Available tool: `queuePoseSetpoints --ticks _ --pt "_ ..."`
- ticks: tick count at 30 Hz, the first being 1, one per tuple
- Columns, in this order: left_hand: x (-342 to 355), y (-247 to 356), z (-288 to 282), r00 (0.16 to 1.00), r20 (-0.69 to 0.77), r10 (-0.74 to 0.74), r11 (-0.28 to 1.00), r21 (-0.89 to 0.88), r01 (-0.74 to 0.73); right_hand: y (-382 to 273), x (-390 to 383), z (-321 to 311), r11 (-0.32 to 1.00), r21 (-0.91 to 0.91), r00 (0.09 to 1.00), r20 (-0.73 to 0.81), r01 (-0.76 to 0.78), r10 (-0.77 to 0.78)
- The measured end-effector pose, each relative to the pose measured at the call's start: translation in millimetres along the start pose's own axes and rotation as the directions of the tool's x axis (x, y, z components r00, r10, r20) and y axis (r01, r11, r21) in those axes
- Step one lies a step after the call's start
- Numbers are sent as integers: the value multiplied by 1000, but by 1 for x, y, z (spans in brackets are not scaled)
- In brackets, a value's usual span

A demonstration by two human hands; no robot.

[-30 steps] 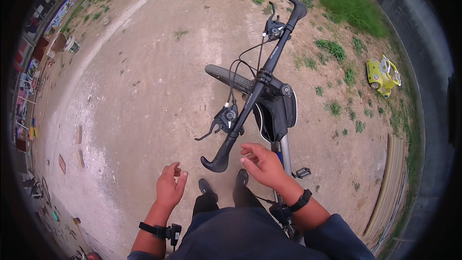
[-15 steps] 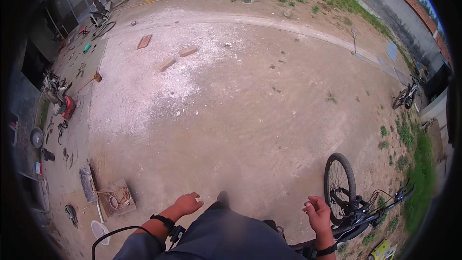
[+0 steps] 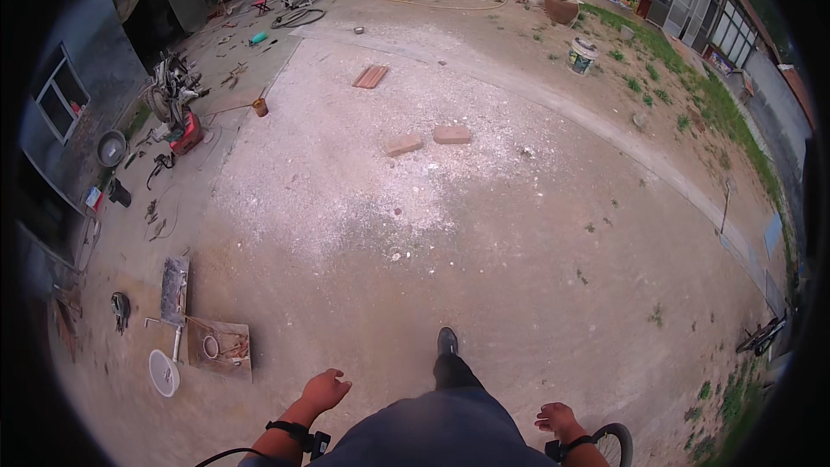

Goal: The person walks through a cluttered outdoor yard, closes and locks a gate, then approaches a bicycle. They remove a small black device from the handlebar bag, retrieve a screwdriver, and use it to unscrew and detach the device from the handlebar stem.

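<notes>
My left hand (image 3: pixel 326 390) hangs beside my body at the lower middle, holding nothing, its fingers loosely apart. On the right, my right hand (image 3: pixel 558 419) is also free of any object, with its fingers half bent and slightly spread. Just beyond my right wrist shows part of a bicycle wheel (image 3: pixel 628 441); the rest of that bicycle is out of view or hidden by my arm. Nearest to the left hand, though well apart from it, lies a shallow box (image 3: pixel 245 367) with sticks and a ring inside. My dark shoe (image 3: pixel 447 342) is on the ground ahead.
Two loose bricks (image 3: pixel 452 135) and a reddish ribbed block (image 3: pixel 370 77) lie on whitish, crumb-strewn ground ahead. A white basin (image 3: pixel 153 374) and a long tray (image 3: pixel 174 290) are at left, near a red-based machine (image 3: pixel 187 133). A bucket (image 3: pixel 582 56) stands far right.
The view has swung left as I stepped forward; the bricks and box now appear further right. The bicycle has slid mostly out of the lower right. Both hands remain without anything in them.
</notes>
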State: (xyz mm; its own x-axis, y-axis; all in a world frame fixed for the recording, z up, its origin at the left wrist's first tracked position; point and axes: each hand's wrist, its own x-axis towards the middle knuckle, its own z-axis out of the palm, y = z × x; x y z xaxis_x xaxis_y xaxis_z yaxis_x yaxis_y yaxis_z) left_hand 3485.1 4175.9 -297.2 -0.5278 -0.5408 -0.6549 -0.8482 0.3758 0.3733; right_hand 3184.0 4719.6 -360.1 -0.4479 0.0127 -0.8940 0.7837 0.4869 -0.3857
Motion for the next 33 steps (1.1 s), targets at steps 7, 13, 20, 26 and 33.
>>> queuePoseSetpoints --ticks 7,13,20,26,33 --pt "56 5 -76 956 -9 -292 938 -199 284 -313 84 105 966 -123 972 87 229 -219" --pt "168 7 -140 924 51 -379 867 -328 374 -551 155 254 875 -158 877 242 458 -415" --pt "365 -1 -311 942 10 -337 893 -312 323 -691 186 404 880 -327 924 282 344 -257" --pt "517 34 -541 936 -213 -280 922 -331 200 -815 202 512 873 -410 942 305 265 -143" --pt "698 36 -683 908 -176 -380 874 -388 291 -1020 303 658 889 -411 960 263 204 -99"
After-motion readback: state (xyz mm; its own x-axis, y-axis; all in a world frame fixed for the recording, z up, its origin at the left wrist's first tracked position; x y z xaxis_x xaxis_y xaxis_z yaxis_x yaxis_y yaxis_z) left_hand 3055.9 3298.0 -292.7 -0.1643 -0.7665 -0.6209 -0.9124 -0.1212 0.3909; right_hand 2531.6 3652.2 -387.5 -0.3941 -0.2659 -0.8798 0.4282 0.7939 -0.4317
